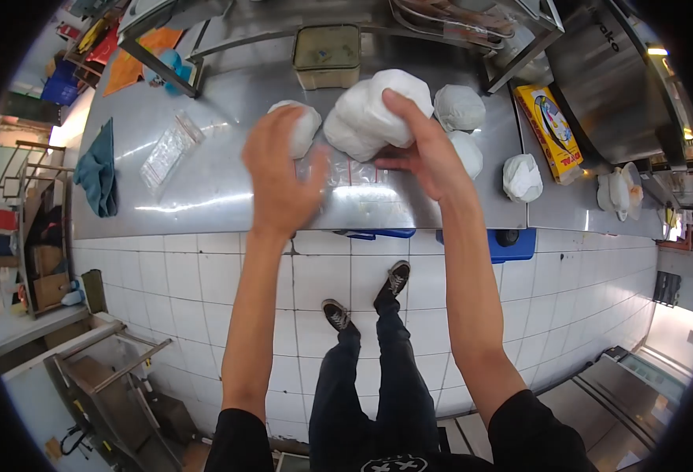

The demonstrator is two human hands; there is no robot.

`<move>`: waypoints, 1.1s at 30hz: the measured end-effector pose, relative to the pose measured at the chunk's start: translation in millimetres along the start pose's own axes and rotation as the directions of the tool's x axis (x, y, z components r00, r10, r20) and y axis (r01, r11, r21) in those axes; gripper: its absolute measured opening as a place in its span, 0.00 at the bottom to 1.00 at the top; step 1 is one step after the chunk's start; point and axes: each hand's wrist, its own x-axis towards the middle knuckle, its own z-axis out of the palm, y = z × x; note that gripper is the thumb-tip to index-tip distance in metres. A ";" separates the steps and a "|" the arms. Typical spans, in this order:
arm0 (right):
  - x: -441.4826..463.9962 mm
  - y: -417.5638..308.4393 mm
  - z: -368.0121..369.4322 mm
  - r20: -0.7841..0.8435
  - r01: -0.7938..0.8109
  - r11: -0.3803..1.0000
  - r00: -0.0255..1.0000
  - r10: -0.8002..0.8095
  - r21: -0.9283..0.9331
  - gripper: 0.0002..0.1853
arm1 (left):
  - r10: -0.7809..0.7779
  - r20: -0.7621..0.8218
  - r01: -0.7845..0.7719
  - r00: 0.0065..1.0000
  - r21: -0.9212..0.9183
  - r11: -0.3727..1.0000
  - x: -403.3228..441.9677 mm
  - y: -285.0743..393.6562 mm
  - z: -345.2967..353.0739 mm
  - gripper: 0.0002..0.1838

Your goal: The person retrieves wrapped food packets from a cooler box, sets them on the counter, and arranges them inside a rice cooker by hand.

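Note:
My right hand (434,157) grips a white wrapped bundle (398,90), its thumb on top and its other fingers lower along the side. A second white lump (350,130) presses against that bundle; whether they are one piece I cannot tell. My left hand (280,169), slightly blurred, has its thumb apart from its fingers. It partly covers another white bundle (305,130) on the steel counter, and I see nothing held in it. Clear plastic (353,175) lies below the gripped bundle. More white bundles (459,108) sit to the right of my right hand.
A lidded tub (327,59) stands at the back under a metal shelf. A clear plastic packet (172,153) and a teal cloth (97,167) lie on the left. On the right are a crumpled white bundle (523,178) and a yellow box (549,132). Blue containers (512,248) show below the counter.

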 end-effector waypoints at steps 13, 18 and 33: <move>20.2 19.0 -14.5 -0.331 0.180 0.950 0.907 -0.260 -0.253 0.26 | -0.039 0.029 0.028 0.999 0.320 0.947 14.0 5.5 69.0 0.36; -0.3 9.1 -0.7 -0.322 -0.121 0.551 0.903 -0.284 -0.826 0.38 | 0.095 -0.132 -0.088 0.987 0.057 0.995 -23.0 18.2 37.7 0.21; -144.9 311.2 -59.3 0.163 -0.221 0.571 0.823 0.545 -0.791 0.09 | -0.925 0.279 0.966 0.258 -0.086 0.243 -232.3 -130.4 206.7 0.31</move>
